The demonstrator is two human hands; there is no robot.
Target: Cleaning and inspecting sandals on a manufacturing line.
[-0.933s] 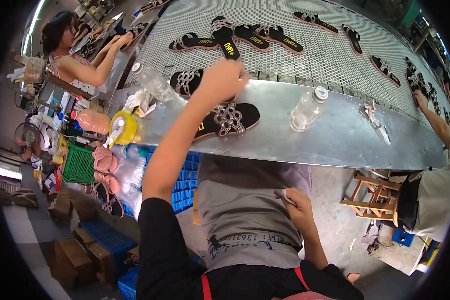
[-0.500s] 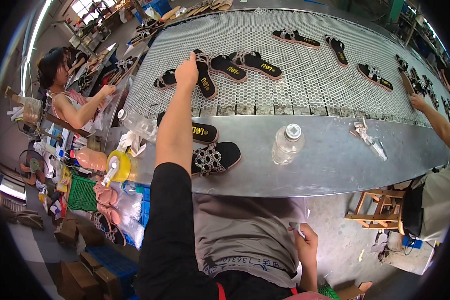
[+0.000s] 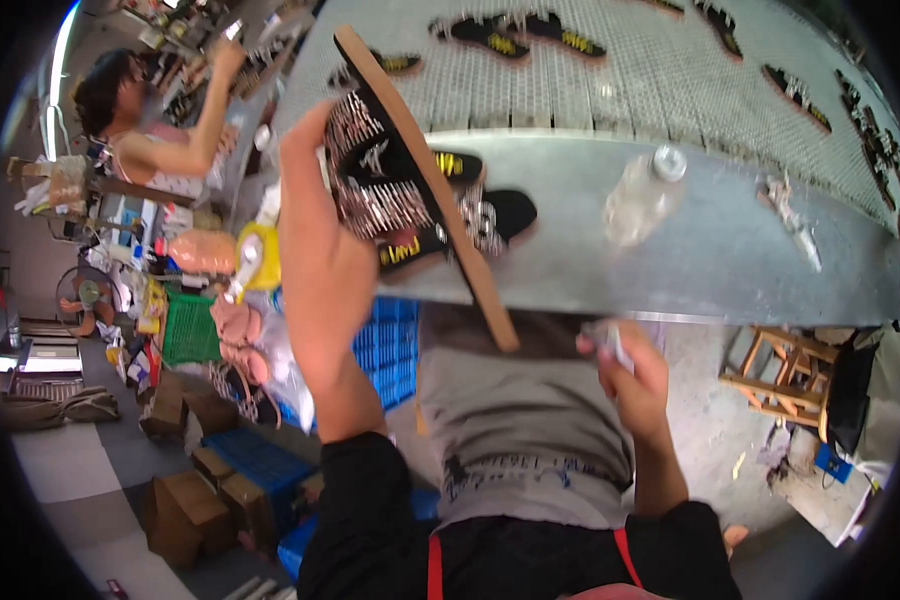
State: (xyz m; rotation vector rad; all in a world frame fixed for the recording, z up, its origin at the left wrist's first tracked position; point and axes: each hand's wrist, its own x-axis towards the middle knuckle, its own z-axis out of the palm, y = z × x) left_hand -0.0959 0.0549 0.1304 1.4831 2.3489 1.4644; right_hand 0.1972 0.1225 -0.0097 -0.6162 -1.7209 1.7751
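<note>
My left hand (image 3: 325,260) grips a black slide sandal (image 3: 440,185) with glittering straps and a tan sole edge. It is tilted on its side above the table's front edge. Behind it, a sandal with a jewelled strap (image 3: 510,220) lies on the metal table (image 3: 730,270), with another dark sandal partly hidden beside it. Low in front of my grey apron, my right hand (image 3: 635,385) is closed around a small whitish thing (image 3: 610,345), too blurred to name. Several more sandals (image 3: 560,38) rest on the white mesh belt (image 3: 550,95) beyond.
A clear bottle (image 3: 642,205) stands on the metal table, and a small clear tube with scraps (image 3: 795,225) lies to its right. A person (image 3: 160,150) works at the left. Below are a green crate (image 3: 190,330), cardboard boxes (image 3: 190,515) and a wooden stool (image 3: 780,375).
My left hand has lifted a sandal off the mesh belt, drawn it back toward me and turned it on its side. My right hand has risen slightly, still closed.
</note>
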